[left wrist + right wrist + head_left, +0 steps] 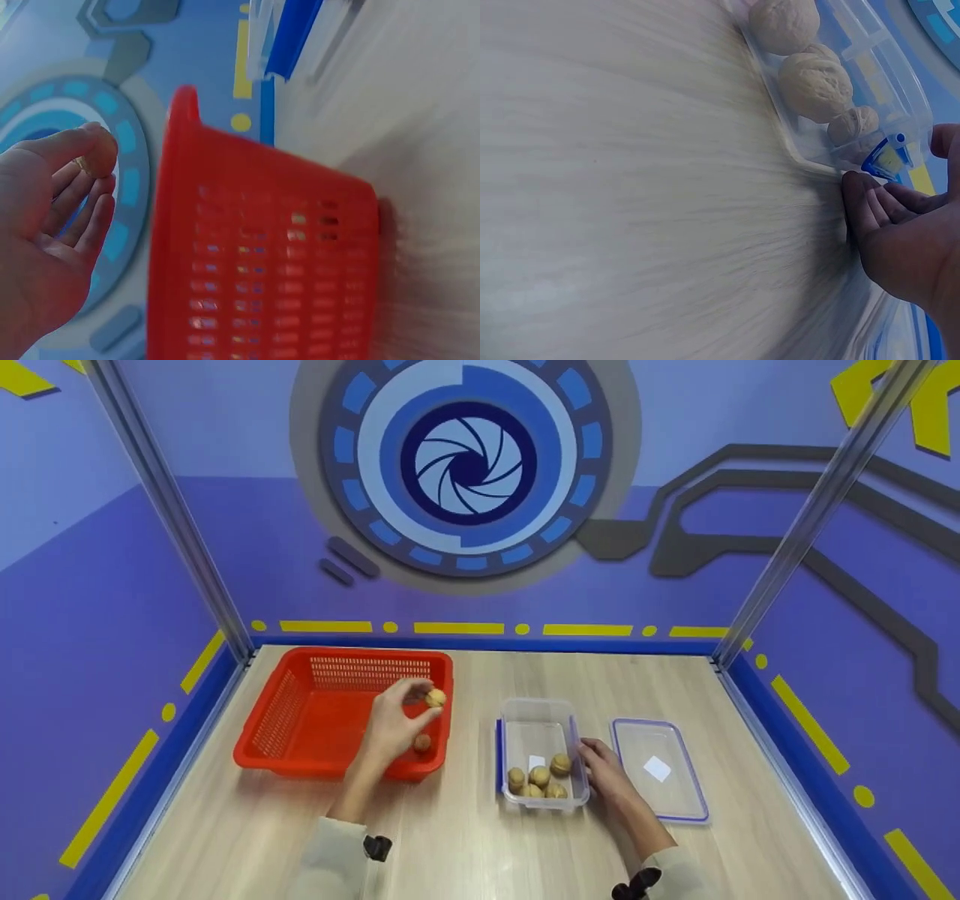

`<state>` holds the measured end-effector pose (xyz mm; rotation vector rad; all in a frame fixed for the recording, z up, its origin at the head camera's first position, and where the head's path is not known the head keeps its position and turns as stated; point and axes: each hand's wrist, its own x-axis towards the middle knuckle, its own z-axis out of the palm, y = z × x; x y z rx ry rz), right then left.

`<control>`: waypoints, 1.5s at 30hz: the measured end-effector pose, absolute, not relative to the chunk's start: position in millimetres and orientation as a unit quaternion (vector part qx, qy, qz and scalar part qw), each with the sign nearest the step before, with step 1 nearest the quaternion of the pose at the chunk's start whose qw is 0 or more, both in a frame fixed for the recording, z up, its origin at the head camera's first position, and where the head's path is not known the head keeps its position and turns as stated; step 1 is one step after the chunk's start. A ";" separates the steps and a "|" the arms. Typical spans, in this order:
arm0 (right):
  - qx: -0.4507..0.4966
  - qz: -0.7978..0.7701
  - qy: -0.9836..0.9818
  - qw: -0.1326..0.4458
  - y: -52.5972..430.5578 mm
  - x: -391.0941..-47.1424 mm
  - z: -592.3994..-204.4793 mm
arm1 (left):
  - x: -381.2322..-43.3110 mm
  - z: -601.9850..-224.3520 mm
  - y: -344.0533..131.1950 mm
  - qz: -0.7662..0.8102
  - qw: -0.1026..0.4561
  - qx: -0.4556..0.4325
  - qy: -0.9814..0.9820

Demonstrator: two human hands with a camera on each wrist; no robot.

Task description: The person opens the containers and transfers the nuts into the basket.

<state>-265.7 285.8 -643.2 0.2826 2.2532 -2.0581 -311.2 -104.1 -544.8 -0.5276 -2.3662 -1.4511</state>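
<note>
Patterned blue-and-purple panels [247,525] walled in a pale wooden tabletop [480,847]. One walnut [436,698] was pinched between the thumb and fingertips of the left hand [394,724], its other fingers loosely extended, above the right side of a red basket [337,727]. Another walnut [422,743] lay inside that basket. To the right, five walnuts [539,776] (bunched toward the near end) sat in a clear container [532,737]. Against its right wall rested the right hand [611,776], fingers loosely extended, thumb apart. Farther right, a blue-edged lid [667,795] lay flat
</note>
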 end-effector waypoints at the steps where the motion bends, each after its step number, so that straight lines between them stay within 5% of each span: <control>1: 0.089 -0.670 0.736 0.038 286.3 -266.1 -644.1 | -313.5 -547.6 -108.3 -0.513 0.158 -0.175 -0.825; 19: 0.096 -0.675 0.730 0.034 286.2 -267.7 -646.8 | -362.7 -583.7 -130.7 -0.525 0.077 -0.073 -0.845; 45: 0.102 -0.672 0.733 0.031 287.0 -267.6 -646.0 | -366.9 -589.4 -129.2 -0.527 0.019 -0.033 -0.849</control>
